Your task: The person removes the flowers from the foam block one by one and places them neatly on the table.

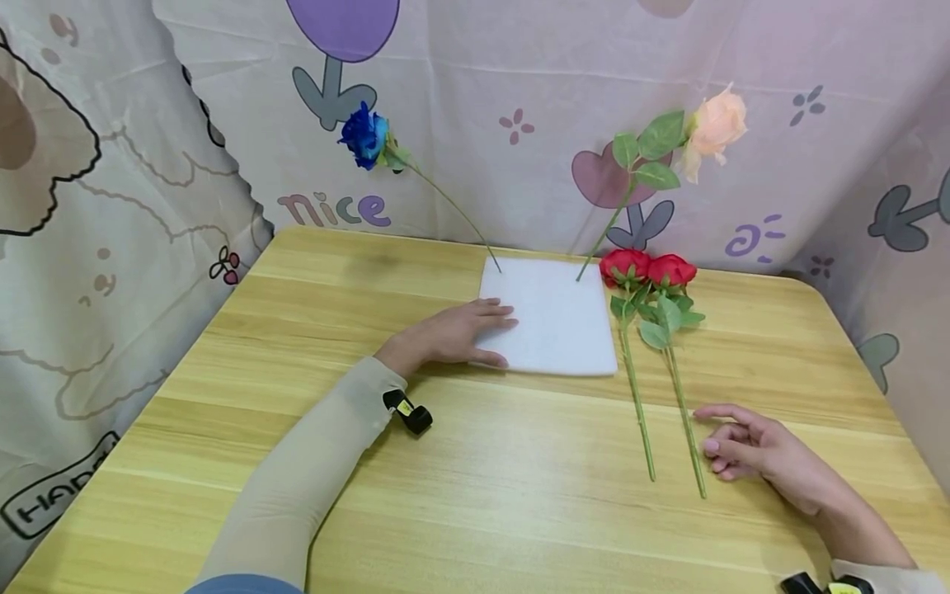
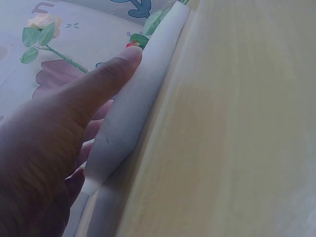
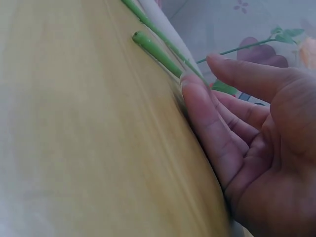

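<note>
My left hand (image 1: 460,332) lies with its fingers spread on the left part of a white foam board (image 1: 557,330); in the left wrist view the thumb is along the board's near edge (image 2: 123,113). A blue rose (image 1: 365,139) stands in the board's back left corner, leaning left. Near the back right corner a peach rose (image 1: 718,124) leans right. Two red roses, a left one (image 1: 625,266) and a right one (image 1: 672,271), lie right of the board, stems toward me. My right hand (image 1: 768,458), loosely curled and holding nothing, is beside the right stem's lower end (image 3: 155,52).
Everything is on a light wooden table (image 1: 445,495). A patterned cloth (image 1: 475,181) hangs behind the table and at both sides. Each wrist wears a small black camera, such as the left one (image 1: 408,412).
</note>
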Tool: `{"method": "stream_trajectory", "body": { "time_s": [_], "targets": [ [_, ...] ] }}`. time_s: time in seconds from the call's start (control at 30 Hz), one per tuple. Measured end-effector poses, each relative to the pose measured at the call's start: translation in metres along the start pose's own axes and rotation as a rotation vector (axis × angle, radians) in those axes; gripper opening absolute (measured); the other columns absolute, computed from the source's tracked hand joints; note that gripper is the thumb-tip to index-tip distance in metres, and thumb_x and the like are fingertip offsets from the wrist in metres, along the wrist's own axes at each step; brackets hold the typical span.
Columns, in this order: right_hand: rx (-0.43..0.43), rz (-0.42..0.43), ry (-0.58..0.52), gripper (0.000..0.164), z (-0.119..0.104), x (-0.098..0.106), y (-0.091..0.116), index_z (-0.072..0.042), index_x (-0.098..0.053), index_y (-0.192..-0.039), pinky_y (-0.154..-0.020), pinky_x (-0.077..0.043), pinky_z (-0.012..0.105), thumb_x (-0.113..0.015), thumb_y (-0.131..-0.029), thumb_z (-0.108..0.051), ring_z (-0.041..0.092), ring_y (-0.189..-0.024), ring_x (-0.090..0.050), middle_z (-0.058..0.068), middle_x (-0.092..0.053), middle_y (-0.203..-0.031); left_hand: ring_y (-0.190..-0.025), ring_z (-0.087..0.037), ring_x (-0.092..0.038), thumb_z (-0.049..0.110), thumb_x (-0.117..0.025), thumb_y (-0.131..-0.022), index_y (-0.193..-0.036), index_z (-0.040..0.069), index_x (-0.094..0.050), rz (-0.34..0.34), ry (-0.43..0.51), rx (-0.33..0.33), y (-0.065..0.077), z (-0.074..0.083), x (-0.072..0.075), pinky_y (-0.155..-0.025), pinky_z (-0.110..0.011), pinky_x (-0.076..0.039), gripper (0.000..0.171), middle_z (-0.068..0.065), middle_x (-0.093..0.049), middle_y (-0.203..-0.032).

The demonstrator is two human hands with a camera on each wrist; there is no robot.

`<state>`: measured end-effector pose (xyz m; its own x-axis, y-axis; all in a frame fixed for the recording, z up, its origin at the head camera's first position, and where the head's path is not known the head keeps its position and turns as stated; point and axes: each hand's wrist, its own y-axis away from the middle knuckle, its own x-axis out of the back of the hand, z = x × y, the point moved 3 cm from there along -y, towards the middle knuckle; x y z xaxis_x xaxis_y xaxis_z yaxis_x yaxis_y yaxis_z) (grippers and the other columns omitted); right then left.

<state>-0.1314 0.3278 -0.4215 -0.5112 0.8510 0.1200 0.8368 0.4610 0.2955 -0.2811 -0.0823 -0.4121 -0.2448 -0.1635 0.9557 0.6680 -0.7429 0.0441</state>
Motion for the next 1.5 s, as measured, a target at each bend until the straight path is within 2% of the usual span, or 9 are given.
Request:
{"method": "stream_trajectory", "body": {
  "time_s": [0.13,0.33,0.53,0.77,0.97,1.13,1.5],
  "targets": [
    [0.025,-0.023,-0.043,0.048,-0.003,0.001,0.002,0.002,-0.025,-0.135,-0.067,-0.051,0.044,-0.046,-0.091,-0.004,0.024,-0.08,-0.059,0.02,-0.054,-0.093,-0.134,-0.011,-0.006,0.075,-0.041,-0.071,-0.139,0.031,-0.029,0.002,-0.001,0.0,0.0,0.0,0.0,-0.107,-0.036,-0.013,0.082,0.01,-0.017,-0.146],
    [0.115,-0.081,-0.163,0.046,-0.006,0.001,0.003,0.004,-0.023,-0.135,-0.067,-0.052,0.041,-0.04,-0.091,0.006,0.024,-0.083,-0.06,0.017,-0.056,-0.095,-0.134,-0.011,-0.006,0.075,-0.041,-0.071,-0.139,0.031,-0.029,-0.007,-0.001,0.0,0.0,0.0,0.0,-0.107,-0.036,-0.013,0.082,0.01,-0.017,-0.146],
    [0.14,-0.072,-0.168,0.044,-0.004,0.002,0.002,0.006,-0.024,-0.133,-0.066,-0.052,0.04,-0.039,-0.091,0.007,0.022,-0.084,-0.061,0.018,-0.057,-0.095,-0.134,-0.013,-0.007,0.075,-0.041,-0.071,-0.139,0.03,-0.029,-0.017,0.008,0.004,0.001,0.001,0.0,-0.107,-0.037,-0.013,0.083,0.01,-0.017,-0.146],
    [0.148,-0.01,-0.075,0.045,-0.011,0.003,0.001,0.008,-0.025,-0.132,-0.064,-0.052,0.04,-0.043,-0.091,0.004,0.022,-0.082,-0.061,0.022,-0.056,-0.094,-0.134,-0.013,-0.006,0.075,-0.041,-0.071,-0.139,0.03,-0.029,-0.009,-0.001,-0.003,0.0,0.001,0.002,-0.107,-0.037,-0.014,0.082,0.01,-0.017,-0.146],
    [0.107,0.063,0.107,0.046,-0.023,0.0,-0.003,0.004,-0.029,-0.132,-0.065,-0.051,0.042,-0.048,-0.091,-0.005,0.027,-0.082,-0.058,0.028,-0.051,-0.096,-0.134,-0.014,-0.007,0.075,-0.041,-0.071,-0.139,0.03,-0.029,-0.019,0.007,0.005,0.002,0.001,0.001,-0.107,-0.038,-0.015,0.082,0.01,-0.016,-0.147],
    [0.108,0.08,0.209,0.047,-0.036,-0.006,-0.011,0.001,-0.032,-0.132,-0.065,-0.051,0.042,-0.05,-0.091,-0.01,0.028,-0.083,-0.057,0.03,-0.051,-0.096,-0.134,-0.014,-0.007,0.076,-0.04,-0.071,-0.139,0.03,-0.029,-0.013,0.0,-0.005,0.002,0.001,-0.001,-0.107,-0.039,-0.015,0.082,0.01,-0.017,-0.146],
    [0.193,0.146,0.29,0.046,-0.068,-0.014,-0.045,0.003,-0.037,-0.128,-0.069,-0.051,0.039,-0.053,-0.09,-0.017,0.032,-0.086,-0.058,0.029,-0.051,-0.102,-0.134,-0.013,-0.006,0.076,-0.039,-0.071,-0.139,0.03,-0.028,-0.012,-0.009,-0.003,0.0,-0.001,-0.002,-0.107,-0.038,-0.014,0.083,0.01,-0.016,-0.147]
  ]
}}
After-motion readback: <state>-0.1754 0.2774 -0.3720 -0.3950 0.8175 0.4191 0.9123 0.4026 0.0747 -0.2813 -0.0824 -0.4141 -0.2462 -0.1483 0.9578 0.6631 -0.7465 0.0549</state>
